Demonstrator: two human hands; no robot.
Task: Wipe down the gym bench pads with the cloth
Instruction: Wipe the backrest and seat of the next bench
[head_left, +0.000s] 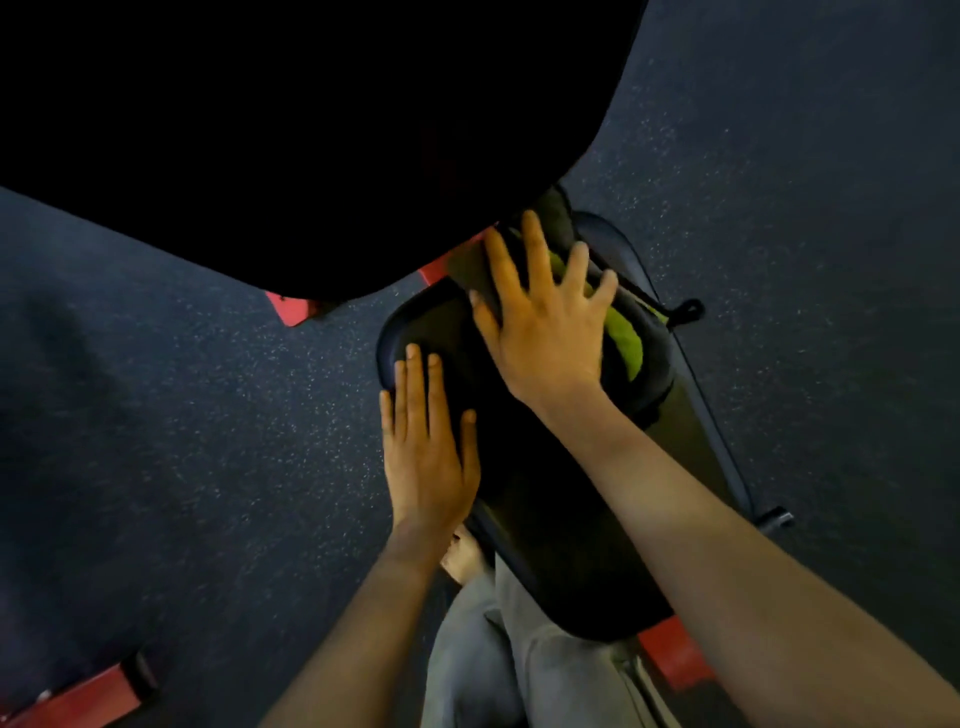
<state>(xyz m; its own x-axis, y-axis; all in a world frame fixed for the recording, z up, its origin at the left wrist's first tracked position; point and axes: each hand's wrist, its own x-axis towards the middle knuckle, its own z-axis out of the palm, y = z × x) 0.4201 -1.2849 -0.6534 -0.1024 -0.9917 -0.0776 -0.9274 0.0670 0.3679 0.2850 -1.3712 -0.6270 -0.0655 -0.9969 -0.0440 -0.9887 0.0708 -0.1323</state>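
Note:
A black padded bench seat (519, 467) runs from the lower middle up to the centre of the view. A larger black back pad (311, 145) fills the upper left, very dark. My right hand (545, 322) lies flat with spread fingers on a green and dark cloth (623, 332) at the far end of the seat pad, pressing it down. My left hand (426, 441) rests flat, fingers straight and together, on the seat pad's left edge.
Red frame parts of the bench show under the pads (291, 309) and at the lower right (675, 654) and lower left (78, 696). Dark speckled rubber floor (208, 415) surrounds the bench. My grey trouser leg (493, 665) stands by the seat's near end.

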